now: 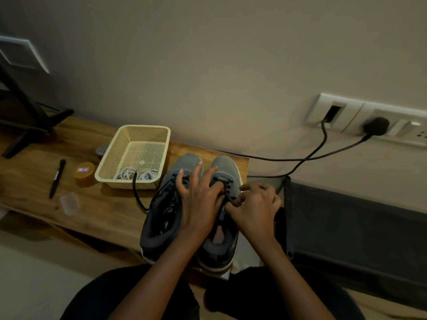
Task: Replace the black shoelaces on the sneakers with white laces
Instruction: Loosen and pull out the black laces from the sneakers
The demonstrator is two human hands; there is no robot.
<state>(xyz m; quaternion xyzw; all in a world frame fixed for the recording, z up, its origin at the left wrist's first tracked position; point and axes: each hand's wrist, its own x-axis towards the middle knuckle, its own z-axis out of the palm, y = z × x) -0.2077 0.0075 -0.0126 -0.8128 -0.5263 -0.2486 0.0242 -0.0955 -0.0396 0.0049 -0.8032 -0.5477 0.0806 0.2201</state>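
On the bench point(27, 181): one pen point(57, 179), one tin point(83, 173), one clear box point(70, 203), and one basket point(108, 158) holding two white lace coils point(136, 175), with one loose black lace point(138, 198) trailing over its near rim. To the right stand two sneakers: left sneaker point(161, 218) and right sneaker point(223, 162). The left hand point(201, 199) lies splayed across both. The right hand point(256, 206) has curled fingers pinching the threaded lace point(227, 189), whose ends are hidden.

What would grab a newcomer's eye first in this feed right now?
The hands at centre come first: the left hand spreads across the grey sneakers at the right end of the wooden bench, while the right hand pinches the black lace of one shoe. Next comes the cream basket just left of the shoes, with coiled white laces at its near edge.
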